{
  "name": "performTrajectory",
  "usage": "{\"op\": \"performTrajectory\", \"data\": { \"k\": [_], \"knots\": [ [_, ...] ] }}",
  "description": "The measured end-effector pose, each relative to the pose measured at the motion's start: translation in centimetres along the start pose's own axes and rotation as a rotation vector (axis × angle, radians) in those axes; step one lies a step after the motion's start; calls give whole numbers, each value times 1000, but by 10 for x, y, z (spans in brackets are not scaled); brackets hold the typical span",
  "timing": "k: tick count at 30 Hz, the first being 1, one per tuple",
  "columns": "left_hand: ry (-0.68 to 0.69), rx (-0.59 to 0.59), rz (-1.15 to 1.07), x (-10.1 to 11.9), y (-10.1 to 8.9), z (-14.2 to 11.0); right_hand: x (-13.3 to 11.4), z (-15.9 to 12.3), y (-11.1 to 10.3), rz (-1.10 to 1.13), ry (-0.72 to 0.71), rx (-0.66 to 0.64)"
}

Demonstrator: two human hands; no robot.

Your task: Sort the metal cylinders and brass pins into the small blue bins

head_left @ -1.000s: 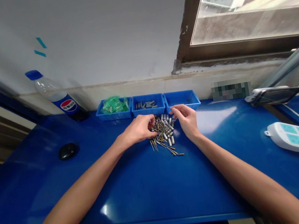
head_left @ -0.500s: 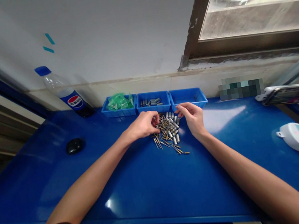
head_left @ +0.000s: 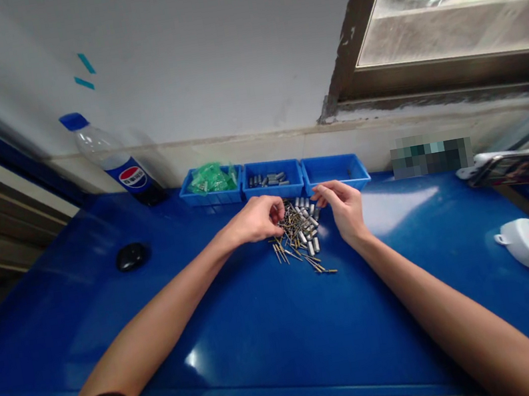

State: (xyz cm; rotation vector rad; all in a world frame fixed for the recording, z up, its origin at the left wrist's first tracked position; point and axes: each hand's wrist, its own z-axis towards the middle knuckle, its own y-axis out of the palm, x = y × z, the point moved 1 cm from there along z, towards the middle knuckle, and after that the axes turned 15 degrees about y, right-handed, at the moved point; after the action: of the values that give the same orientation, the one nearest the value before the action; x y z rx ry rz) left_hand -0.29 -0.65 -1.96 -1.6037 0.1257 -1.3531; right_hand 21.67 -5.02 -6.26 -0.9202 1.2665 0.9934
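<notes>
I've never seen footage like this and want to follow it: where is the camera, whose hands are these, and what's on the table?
There's no machine here. One camera, worn on a person's head, looks forward and down, so every picture comes from that same viewpoint. The bare hands belong to the wearer.

On the blue table lies a pile of small metal parts, thin pins and thicker silver pieces. The left hand curls at its left edge; the right hand is at its right, fingertips close together. Whether either holds a part is too small to tell.

Behind stand three blue trays; the left one holds green plastic, the middle one metal pieces. A bottle stands further left.
</notes>
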Motion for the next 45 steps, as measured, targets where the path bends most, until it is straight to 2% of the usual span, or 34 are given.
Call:
{"op": "performTrajectory", "data": {
  "k": [7,17,21,26,31,35,40,45],
  "knots": [
    [4,15,-13,1,1,0,1,0,0,-11,9,-6],
    [61,51,-112,12,-9,-2,0,0,-1,-29,18,-6],
    [80,-35,-1,20,-11,-5,0,0,-1,-37,23,-3],
    [23,-185,160,25,-6,-9,-3,-1,0,-40,26,-7],
    [8,-187,147,24,0,-8,-3,-1,0,-24,28,-13],
    [24,-182,154,29,-7,-8,-2,-1,0,-29,33,-15],
    [48,-317,271,43,-20,-17,-1,0,0,-24,29,-22],
    [2,-349,371,46,-11,-22,0,1,-1,-41,28,-22]
  ]
}}
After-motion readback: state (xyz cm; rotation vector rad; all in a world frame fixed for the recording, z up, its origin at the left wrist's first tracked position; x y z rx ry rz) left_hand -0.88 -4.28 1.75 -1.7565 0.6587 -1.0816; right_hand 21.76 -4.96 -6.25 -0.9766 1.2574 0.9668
